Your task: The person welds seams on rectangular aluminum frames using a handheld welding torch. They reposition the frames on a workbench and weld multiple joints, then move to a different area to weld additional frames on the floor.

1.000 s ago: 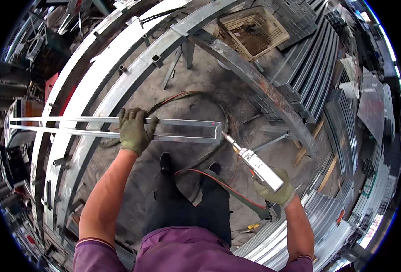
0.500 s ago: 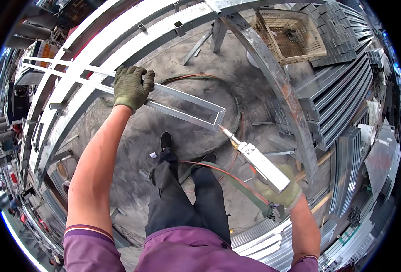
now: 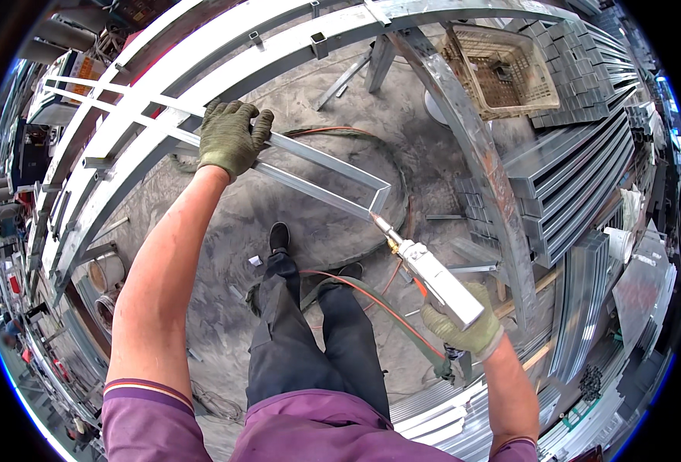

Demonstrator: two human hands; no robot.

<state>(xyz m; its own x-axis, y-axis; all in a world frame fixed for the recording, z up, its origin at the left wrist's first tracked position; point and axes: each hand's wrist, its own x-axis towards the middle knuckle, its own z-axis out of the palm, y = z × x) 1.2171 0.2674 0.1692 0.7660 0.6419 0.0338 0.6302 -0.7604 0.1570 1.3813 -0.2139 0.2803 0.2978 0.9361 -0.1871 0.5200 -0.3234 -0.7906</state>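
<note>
A long, narrow frame of silver metal tube [image 3: 321, 199] lies across steel rails, its squared end sticking out over the floor. Wrapped over the frame's two parallel bars is my left hand [image 3: 234, 138], in an olive-green glove with the fingers curled down. My right hand [image 3: 467, 322], gloved the same way, is closed around the rear of a white handheld welding gun [image 3: 442, 283]. The gun's pointed nozzle meets, or nearly meets, the near corner of the frame's end. An orange-red hose and a dark-sleeved cable [image 3: 402, 323] trail from the gun.
Curved-looking steel rails [image 3: 294, 58] form the work stand, with a rusty beam [image 3: 483, 154] on the right. A tan plastic basket [image 3: 502, 73] stands at the far right, beside stacked metal tubes [image 3: 579, 185]. Hose loops [image 3: 398, 165] lie on the concrete floor around my feet.
The welding gun and my right hand have shifted slightly left, with the nozzle nearer the frame's near corner. My left hand keeps its hold on the frame. The whole view has shifted slightly.
</note>
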